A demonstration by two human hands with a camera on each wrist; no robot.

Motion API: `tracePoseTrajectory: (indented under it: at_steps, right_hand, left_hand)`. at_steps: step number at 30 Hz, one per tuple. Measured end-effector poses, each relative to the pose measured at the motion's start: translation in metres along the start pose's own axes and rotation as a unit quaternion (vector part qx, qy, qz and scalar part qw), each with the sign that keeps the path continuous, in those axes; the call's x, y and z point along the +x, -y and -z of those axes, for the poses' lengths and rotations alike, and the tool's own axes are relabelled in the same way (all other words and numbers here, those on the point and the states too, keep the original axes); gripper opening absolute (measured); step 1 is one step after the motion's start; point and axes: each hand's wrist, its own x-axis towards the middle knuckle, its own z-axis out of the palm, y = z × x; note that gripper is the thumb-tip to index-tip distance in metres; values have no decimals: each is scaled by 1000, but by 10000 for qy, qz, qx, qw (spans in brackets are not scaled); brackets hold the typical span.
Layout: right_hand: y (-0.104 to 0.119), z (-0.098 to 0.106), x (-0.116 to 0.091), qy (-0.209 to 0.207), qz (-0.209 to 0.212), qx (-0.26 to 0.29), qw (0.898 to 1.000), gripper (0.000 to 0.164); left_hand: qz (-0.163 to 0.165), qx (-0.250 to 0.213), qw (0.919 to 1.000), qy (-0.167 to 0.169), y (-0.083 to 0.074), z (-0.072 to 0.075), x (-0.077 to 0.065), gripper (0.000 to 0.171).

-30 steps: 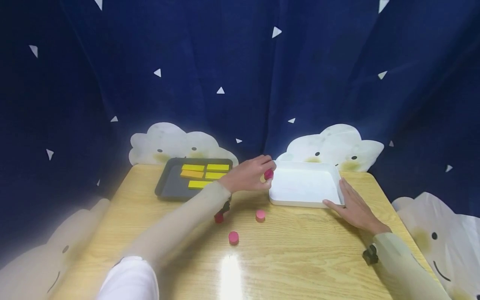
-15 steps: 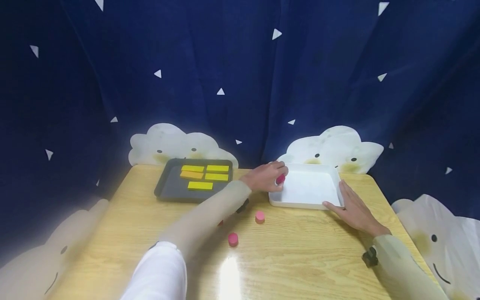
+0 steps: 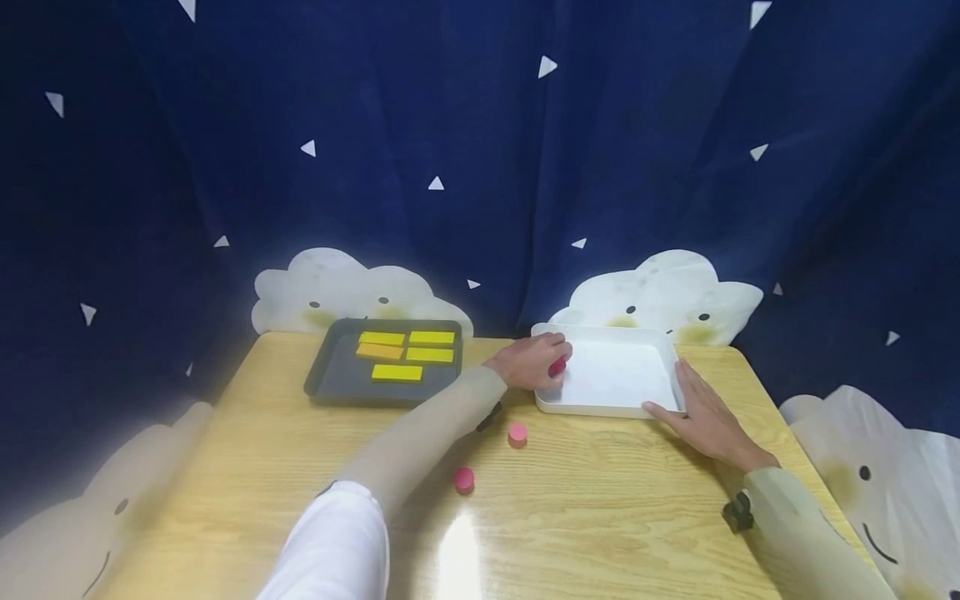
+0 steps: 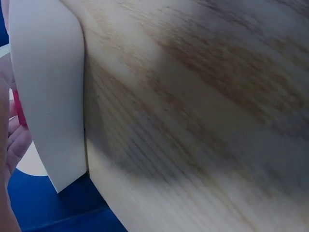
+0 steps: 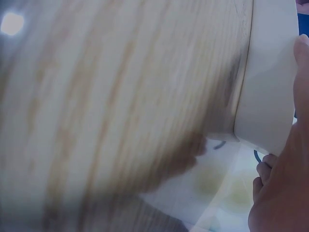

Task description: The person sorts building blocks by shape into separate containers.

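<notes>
My left hand [image 3: 528,363] pinches a red round block [image 3: 557,367] between thumb and fingers, inside the left part of the white tray [image 3: 607,410]. Whether the block touches the tray floor, I cannot tell. A bit of the red block [image 4: 19,108] shows past the tray wall in the left wrist view. My right hand [image 3: 712,422] rests against the tray's right side with fingers straight, its thumb at the front rim. Two more round blocks lie on the table in front: a pink one [image 3: 517,434] and a red one [image 3: 464,480].
A dark grey tray [image 3: 337,388] at the back left holds several yellow bars [image 3: 397,373] and an orange one [image 3: 379,351]. The wooden table [image 3: 585,508] ends at a dark blue curtain [image 3: 420,125] with cloud shapes. My left forearm crosses the table's middle.
My left hand has moved right with the red block, from beside the white tray's left wall to inside it. My left arm now hides another red block. The right hand stays in place.
</notes>
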Motion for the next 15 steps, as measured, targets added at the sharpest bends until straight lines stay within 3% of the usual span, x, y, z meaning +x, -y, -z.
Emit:
tracePoseTrajectory:
  at_steps: [15]
  right_hand:
    - [1,1,1,-8,-6,-47,10000,113]
  left_hand:
    - [10,-93,9998,188,0,-6,2,21]
